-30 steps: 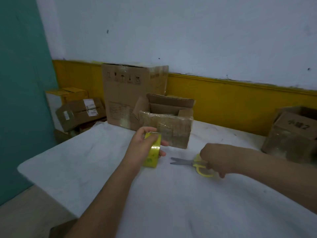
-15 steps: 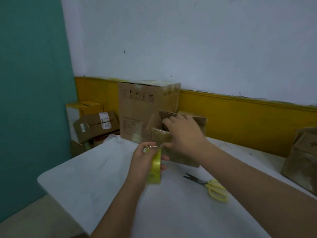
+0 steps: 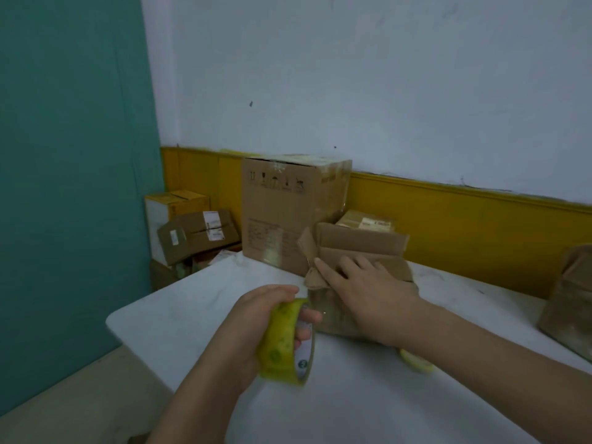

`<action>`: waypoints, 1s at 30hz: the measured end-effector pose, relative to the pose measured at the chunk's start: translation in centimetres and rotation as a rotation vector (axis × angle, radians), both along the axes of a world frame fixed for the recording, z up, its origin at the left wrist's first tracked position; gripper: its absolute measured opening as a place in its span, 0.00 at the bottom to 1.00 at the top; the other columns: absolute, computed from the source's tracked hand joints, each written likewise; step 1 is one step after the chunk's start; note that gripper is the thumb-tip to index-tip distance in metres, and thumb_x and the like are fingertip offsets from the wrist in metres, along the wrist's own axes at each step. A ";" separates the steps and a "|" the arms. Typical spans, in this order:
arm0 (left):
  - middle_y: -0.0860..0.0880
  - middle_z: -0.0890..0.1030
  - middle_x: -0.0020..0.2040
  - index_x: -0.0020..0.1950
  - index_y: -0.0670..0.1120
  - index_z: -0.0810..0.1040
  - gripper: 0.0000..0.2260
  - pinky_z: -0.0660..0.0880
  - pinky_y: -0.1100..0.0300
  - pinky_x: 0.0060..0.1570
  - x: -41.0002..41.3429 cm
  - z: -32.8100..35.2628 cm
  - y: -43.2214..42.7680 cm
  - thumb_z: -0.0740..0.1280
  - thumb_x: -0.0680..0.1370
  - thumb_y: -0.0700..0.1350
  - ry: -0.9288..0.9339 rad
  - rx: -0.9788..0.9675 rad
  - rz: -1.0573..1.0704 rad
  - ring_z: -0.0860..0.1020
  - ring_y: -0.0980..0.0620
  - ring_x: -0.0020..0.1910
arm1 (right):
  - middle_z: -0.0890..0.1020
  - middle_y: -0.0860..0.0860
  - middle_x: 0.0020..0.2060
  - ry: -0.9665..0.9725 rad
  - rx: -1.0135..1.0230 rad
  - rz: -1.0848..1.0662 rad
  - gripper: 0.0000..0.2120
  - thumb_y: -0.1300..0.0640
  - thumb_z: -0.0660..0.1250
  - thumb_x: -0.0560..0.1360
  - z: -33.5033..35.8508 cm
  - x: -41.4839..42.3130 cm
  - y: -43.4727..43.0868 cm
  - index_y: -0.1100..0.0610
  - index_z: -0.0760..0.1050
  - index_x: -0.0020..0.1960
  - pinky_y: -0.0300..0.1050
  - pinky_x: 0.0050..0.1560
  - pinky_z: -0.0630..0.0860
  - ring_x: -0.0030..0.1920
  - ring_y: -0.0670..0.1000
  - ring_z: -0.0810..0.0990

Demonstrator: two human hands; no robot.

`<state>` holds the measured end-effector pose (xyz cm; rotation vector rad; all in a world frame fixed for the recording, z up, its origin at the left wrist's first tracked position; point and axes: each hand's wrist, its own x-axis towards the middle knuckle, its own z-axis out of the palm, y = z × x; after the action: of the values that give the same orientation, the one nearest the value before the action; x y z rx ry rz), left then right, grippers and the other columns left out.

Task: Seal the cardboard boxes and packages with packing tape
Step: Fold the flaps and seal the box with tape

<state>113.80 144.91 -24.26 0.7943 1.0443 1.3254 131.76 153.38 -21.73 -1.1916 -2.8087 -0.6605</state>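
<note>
A small brown cardboard box (image 3: 362, 243) with loose top flaps sits on the white table (image 3: 198, 312). My right hand (image 3: 362, 290) lies flat on its front flap, pressing it down, fingers spread. My left hand (image 3: 256, 328) grips a yellow roll of packing tape (image 3: 283, 342) held upright just left of the box's front. Only a yellow handle of the scissors (image 3: 416, 362) shows under my right forearm.
A tall sealed carton (image 3: 288, 213) stands behind the small box against the yellow wall band. Another brown box (image 3: 570, 302) sits at the table's right edge. Several boxes (image 3: 192, 235) are piled on the floor at the left by the teal wall.
My right hand left the scissors on the table and moved onto the small box's flap. The left hand kept the tape roll and lifted it closer to the box.
</note>
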 end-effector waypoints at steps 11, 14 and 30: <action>0.37 0.85 0.43 0.61 0.43 0.76 0.10 0.77 0.59 0.31 0.9 -1.8 -1.4 0.63 0.81 0.43 0.062 -0.042 -0.003 0.80 0.48 0.27 | 0.77 0.46 0.51 0.396 -0.285 0.132 0.24 0.35 0.69 0.71 -0.2 0.6 2.2 0.49 0.76 0.60 0.37 0.50 0.69 0.52 0.45 0.72; 0.36 0.85 0.43 0.61 0.42 0.75 0.09 0.78 0.59 0.30 1.4 -1.6 -1.6 0.62 0.82 0.42 0.102 0.009 -0.053 0.79 0.48 0.28 | 0.76 0.43 0.45 0.480 -0.275 0.131 0.20 0.40 0.77 0.66 -0.3 0.4 2.4 0.48 0.77 0.53 0.31 0.40 0.64 0.46 0.42 0.72; 0.39 0.85 0.45 0.62 0.44 0.72 0.12 0.79 0.56 0.34 4.4 -2.1 0.2 0.61 0.80 0.33 0.143 0.206 -0.167 0.83 0.44 0.32 | 0.81 0.43 0.46 0.649 -0.345 0.153 0.11 0.44 0.74 0.71 0.4 1.1 0.5 0.51 0.80 0.42 0.38 0.48 0.76 0.49 0.40 0.79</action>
<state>118.21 145.16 -26.33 1.1204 0.9394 1.2595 132.89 153.86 -21.33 -0.9725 -2.4504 0.2093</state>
